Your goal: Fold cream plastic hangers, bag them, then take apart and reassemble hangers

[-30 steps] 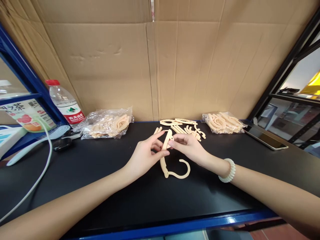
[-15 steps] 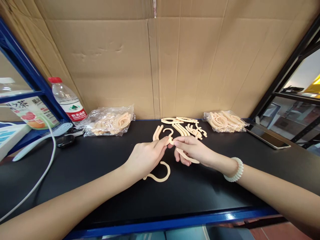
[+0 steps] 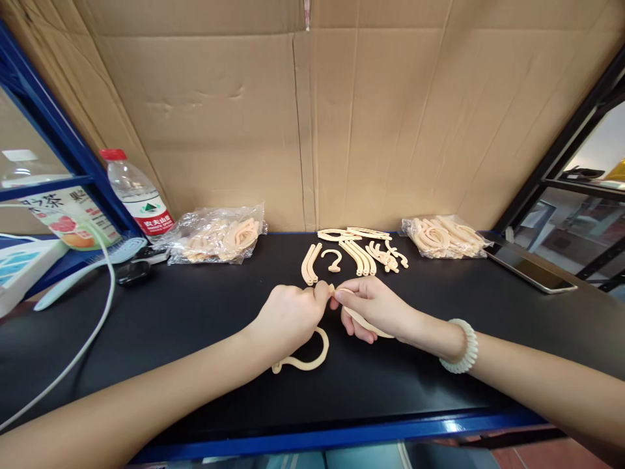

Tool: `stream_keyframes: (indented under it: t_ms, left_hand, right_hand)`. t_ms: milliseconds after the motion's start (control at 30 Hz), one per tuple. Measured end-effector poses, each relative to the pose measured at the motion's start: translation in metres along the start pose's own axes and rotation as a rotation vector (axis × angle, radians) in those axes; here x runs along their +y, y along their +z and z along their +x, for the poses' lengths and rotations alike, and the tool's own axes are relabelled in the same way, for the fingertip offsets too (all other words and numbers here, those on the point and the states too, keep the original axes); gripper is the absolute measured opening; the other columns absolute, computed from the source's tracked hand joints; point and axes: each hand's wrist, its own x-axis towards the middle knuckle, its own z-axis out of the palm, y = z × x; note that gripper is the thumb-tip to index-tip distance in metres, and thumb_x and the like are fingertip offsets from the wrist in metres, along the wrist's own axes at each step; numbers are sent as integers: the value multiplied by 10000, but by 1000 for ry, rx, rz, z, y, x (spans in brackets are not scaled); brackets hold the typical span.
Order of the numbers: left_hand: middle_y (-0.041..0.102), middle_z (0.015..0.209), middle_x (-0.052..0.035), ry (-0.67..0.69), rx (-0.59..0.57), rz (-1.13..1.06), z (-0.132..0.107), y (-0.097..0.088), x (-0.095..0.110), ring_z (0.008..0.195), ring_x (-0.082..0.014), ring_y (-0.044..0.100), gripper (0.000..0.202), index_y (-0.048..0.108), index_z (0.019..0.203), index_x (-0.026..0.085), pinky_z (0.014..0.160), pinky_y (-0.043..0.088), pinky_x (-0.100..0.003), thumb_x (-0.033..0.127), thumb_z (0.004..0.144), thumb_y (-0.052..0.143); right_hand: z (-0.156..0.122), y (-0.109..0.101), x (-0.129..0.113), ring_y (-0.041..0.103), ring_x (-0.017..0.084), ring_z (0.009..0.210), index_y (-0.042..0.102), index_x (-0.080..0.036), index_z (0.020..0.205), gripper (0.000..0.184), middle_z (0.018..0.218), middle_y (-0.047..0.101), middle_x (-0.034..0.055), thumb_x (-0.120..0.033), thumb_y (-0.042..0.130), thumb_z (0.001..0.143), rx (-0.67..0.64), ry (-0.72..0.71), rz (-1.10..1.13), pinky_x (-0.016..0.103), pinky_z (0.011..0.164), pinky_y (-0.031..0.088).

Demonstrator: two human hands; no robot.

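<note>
Black table (image 3: 415,384), beige parts (image 3: 442,236) in clear bags (image 3: 209,231), left hand (image 3: 293,316), right hand (image 3: 375,303) closed on a piece (image 3: 366,324)

- Left hand (image 3: 288,316) and right hand (image 3: 374,303) nearly met over the black tabletop (image 3: 415,384), fingertips around a small pale piece (image 3: 332,290).
- Right hand also gripped a curved pale strip (image 3: 366,324).
- Large hook (image 3: 307,365) jutted out below the left hand (its join hidden).
- Beyond: a small hook (image 3: 334,268) between paired strips (image 3: 311,264) and a row of strips (image 3: 359,257).
- Clear bags of pieces flanked these, left (image 3: 215,234) and right (image 3: 444,238).
</note>
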Motion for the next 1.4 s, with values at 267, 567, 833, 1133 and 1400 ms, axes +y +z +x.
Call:
stream_keyframes:
  t_ms: [267,567,833,1133,1400]
  left_hand:
    - [663,677,-94,-186,-26,-188,-1,-4,-2,604,-269,668,238,576,940,142,531,432,-292,143,905,341]
    - [520,521,37,-433,200,-795,-4,-8,-21,453,-151,523,346,577,830,216,484,355,-226,411,949,318]
    - [596,497,25,-513,133,-1281,0,-2,-26,403,-126,512,333,544,851,191,399,355,-198,494,890,411]
    - [655,605,-12,-565,209,-1555,1,-2,-25,503,-138,621,342,479,851,175,449,483,-215,516,870,507]
    - [657,677,12,-517,369,-1564,-3,-5,-22,532,-113,629,340,428,811,178,482,531,-214,487,869,558]
  right_hand:
    - [-6,2,6,437,65,307,559,-175,784,323,504,566,-34,-471,491,893,101,-185,-182,184,328,313]
    - [-12,-70,-25,599,208,899,708,-205,823,303,884,634,76,-455,556,899,508,-650,-522,346,792,505]
    - [-1,-140,-4,586,182,752,760,-222,884,212,885,631,76,-314,572,848,638,-614,-910,322,634,506]
    - [4,-141,11,643,243,888,746,-183,942,443,970,699,95,-2,422,699,555,-440,-1219,384,811,523]
    - [-16,-50,-9,597,242,1087,608,-200,1173,308,1099,671,100,-150,489,894,461,-984,-981,446,972,473]
